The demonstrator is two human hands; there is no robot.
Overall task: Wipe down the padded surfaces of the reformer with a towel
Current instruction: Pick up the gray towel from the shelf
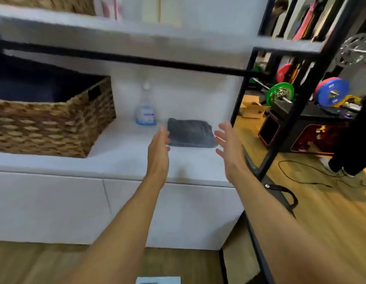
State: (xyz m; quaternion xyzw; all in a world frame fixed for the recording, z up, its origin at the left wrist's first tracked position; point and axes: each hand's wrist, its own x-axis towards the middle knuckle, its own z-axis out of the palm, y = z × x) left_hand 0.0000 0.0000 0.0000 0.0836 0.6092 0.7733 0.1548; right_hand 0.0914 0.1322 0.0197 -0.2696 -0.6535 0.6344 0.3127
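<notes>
White shelf (pixel 124 154) fills the blurred head view, its upper board smeared by motion. One folded grey towel (pixel 191 133) lies on it, between the fingers of both hands. Left hand (pixel 158 152) and right hand (pixel 229 149) hover with fingers spread, grasping nothing. One hazy spray bottle (pixel 145 111) stands beyond the left fingers; one wicker basket (pixel 53 124), cut off, sits farther left.

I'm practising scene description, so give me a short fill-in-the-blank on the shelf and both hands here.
1. The folded towel is ____ in colour.
2. Left of the towel stands a clear ____ with a blue label.
3. The wicker basket sits at the ____ end of the shelf.
4. The left hand and right hand are both ____.

Answers: grey; bottle; left; open
</notes>
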